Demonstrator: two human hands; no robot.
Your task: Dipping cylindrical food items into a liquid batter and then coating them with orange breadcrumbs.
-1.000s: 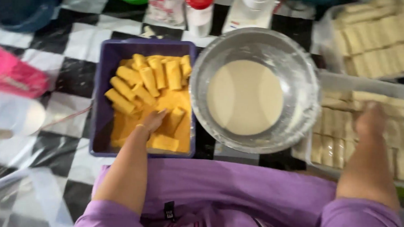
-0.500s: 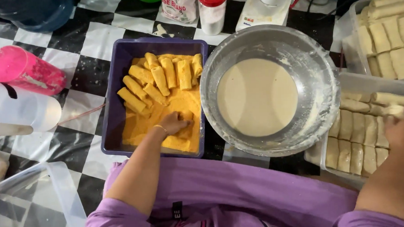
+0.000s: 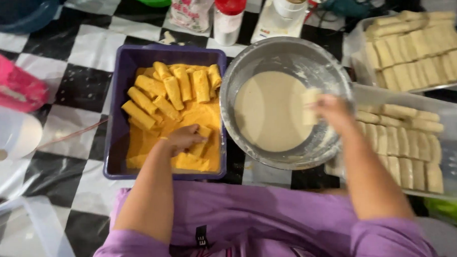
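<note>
My left hand [image 3: 184, 139] rests in the purple tray [image 3: 117, 97] of orange crumbs, fingers curled over a crumb-coated roll [image 3: 203, 133]. Several coated rolls [image 3: 171, 90] lie in rows at the tray's far end. My right hand [image 3: 332, 112] holds a pale uncoated roll [image 3: 308, 104] over the metal bowl [image 3: 286, 53] of beige batter [image 3: 268, 112]. To the right stands a clear tray [image 3: 454, 151] with several pale rolls [image 3: 401, 148] in rows.
A second clear tray of pale rolls [image 3: 413, 46] sits at the back right. A red-capped bottle [image 3: 229, 14], a bag [image 3: 191, 10] and a white container [image 3: 280, 15] stand behind the bowl. A pink container [image 3: 9, 83] lies at the left on the checkered cloth.
My right hand has come from the clear tray at the right to over the batter bowl, holding a pale roll. My left hand has stayed in the crumb tray.
</note>
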